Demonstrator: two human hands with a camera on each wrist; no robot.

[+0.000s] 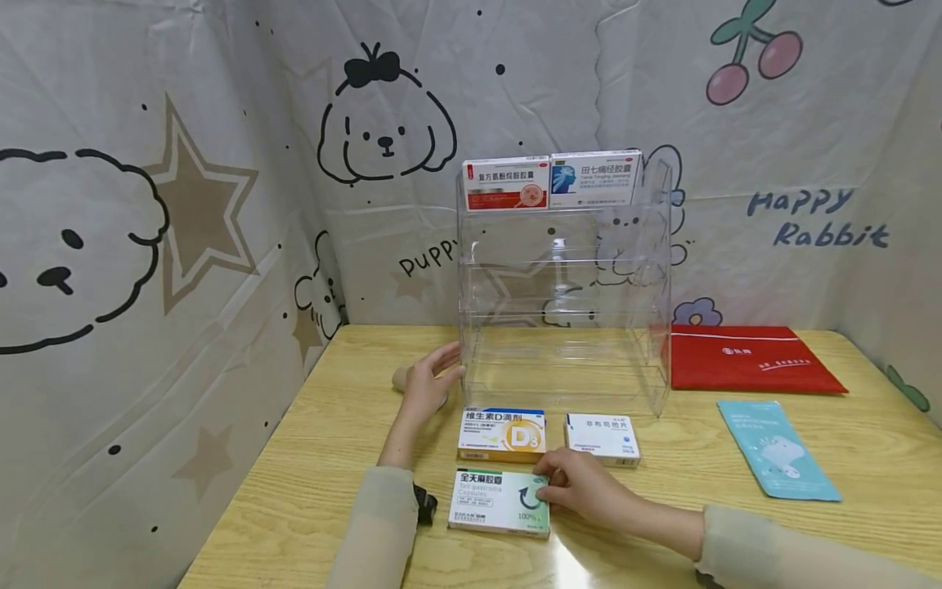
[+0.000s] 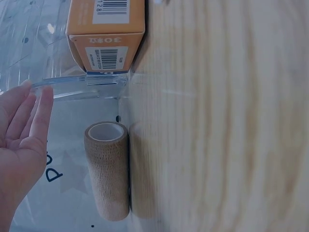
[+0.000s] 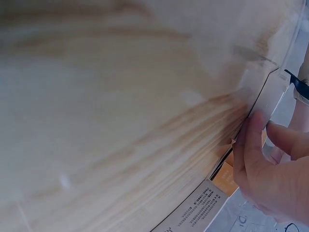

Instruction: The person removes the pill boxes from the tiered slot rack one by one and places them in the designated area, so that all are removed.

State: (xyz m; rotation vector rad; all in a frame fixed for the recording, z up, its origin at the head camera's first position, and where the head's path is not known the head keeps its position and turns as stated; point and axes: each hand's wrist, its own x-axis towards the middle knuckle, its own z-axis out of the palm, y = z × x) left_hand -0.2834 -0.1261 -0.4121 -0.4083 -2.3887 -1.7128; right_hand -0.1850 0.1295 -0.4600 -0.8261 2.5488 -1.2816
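Note:
My right hand holds the right end of a green-and-white medicine box, which lies face up near the front of the table. In the right wrist view its fingers lie along the box's edge, with the thumb over the top. My left hand, fingers extended, touches the left side of a clear tiered display rack. Between the rack and the held box lie an orange-and-white vitamin D box and a smaller white medicine box.
A red-and-white box and a blue-and-white box stand on the rack's top tier. A tan bandage roll lies left of the rack, partly behind my left hand. A red pouch and light-blue packet lie at right.

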